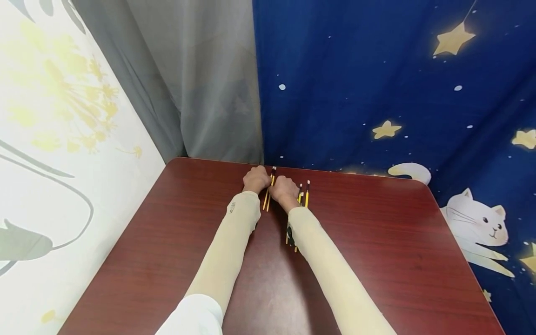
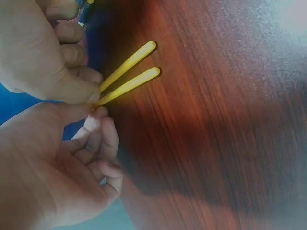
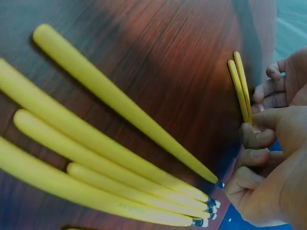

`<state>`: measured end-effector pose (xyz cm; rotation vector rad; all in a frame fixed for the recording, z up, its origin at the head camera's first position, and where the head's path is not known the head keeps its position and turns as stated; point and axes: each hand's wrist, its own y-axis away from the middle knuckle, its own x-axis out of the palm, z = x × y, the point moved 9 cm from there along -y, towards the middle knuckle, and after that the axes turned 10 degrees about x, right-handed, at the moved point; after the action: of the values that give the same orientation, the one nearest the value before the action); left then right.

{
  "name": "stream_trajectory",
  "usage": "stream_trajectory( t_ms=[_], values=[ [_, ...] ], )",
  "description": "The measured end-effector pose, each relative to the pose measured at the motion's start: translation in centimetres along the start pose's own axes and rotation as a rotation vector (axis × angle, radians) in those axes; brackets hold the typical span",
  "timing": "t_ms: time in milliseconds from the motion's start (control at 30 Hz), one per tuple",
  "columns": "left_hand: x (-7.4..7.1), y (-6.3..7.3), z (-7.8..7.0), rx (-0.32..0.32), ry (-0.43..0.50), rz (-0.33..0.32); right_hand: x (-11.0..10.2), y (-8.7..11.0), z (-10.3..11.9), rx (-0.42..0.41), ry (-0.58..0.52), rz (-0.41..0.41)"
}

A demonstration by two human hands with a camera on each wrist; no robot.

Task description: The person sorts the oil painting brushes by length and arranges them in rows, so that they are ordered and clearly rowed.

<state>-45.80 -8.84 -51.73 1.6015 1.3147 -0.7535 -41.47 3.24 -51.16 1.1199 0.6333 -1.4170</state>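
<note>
Two slim paintbrushes with yellow handles, dark collars and pale tips lie side by side near the table's far edge, between both hands. My left hand is on their left, thumb and forefinger pinching at a yellow handle, its other fingers loosely curled. From the right, my right hand pinches at the same pair, thumb and forefinger close against the left hand's fingertips. The pair's handle ends point toward me; the fingers cover their middles. Several more yellow paintbrushes lie under and beside the right wrist.
The reddish-brown wooden table has rounded far corners. Behind it hang a grey curtain and a blue curtain printed with stars and a white cat. A white patterned wall covering stands at the left.
</note>
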Motion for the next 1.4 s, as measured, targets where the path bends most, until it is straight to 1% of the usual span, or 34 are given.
stream_trajectory(
  t_ms=[33,167,233,267,367,433,533,633,700,800,867,1000,1067,1167,1300,1400],
  values=[
    [0.0,0.0,0.1,-0.006,0.003,-0.004,0.3,-0.4,-0.1,-0.021,-0.006,0.001],
    [-0.4,0.1,0.5,-0.036,0.009,-0.019,0.2,0.1,0.3,-0.090,-0.015,0.035],
    [-0.7,0.4,0.6,-0.046,0.009,-0.025,0.0,0.5,0.5,-0.133,-0.017,0.031],
    [-0.8,0.5,0.6,-0.049,0.008,-0.025,-0.4,1.1,0.7,-0.139,-0.009,0.035],
    [-1.0,1.1,0.2,-0.036,-0.008,-0.035,-1.0,1.6,0.6,-0.177,-0.001,0.001],
    [-1.3,1.5,-0.6,-0.004,-0.027,-0.056,-1.6,1.9,0.3,-0.198,0.000,-0.035],
    [-1.7,1.8,-2.2,0.078,-0.063,-0.100,-2.9,2.5,-0.3,-0.224,-0.009,-0.091],
    [-1.8,2.0,-3.9,0.160,-0.090,-0.131,-3.9,3.3,-1.0,-0.253,-0.039,-0.111],
    [-1.7,2.3,-4.8,0.208,-0.097,-0.149,-4.4,3.7,-1.6,-0.278,-0.070,-0.105],
    [-1.3,3.0,-5.7,0.268,-0.056,-0.166,-5.1,4.4,-2.6,-0.310,-0.125,-0.092],
    [-0.9,3.8,-6.1,0.310,0.003,-0.177,-5.3,4.9,-3.5,-0.324,-0.158,-0.083],
    [-0.1,5.4,-6.5,0.389,0.138,-0.172,-5.5,5.7,-5.4,-0.339,-0.204,-0.061],
    [0.2,6.2,-6.6,0.420,0.183,-0.162,-5.6,6.0,-6.3,-0.342,-0.219,-0.051],
    [0.7,7.1,-6.8,0.451,0.210,-0.137,-5.7,6.6,-7.6,-0.346,-0.236,-0.053],
    [1.4,8.1,-7.2,0.482,0.243,-0.084,-5.7,7.1,-9.1,-0.343,-0.279,-0.068],
    [2.2,8.8,-7.6,0.491,0.260,-0.039,-5.7,7.3,-10.2,-0.338,-0.309,-0.086]
  ],
)
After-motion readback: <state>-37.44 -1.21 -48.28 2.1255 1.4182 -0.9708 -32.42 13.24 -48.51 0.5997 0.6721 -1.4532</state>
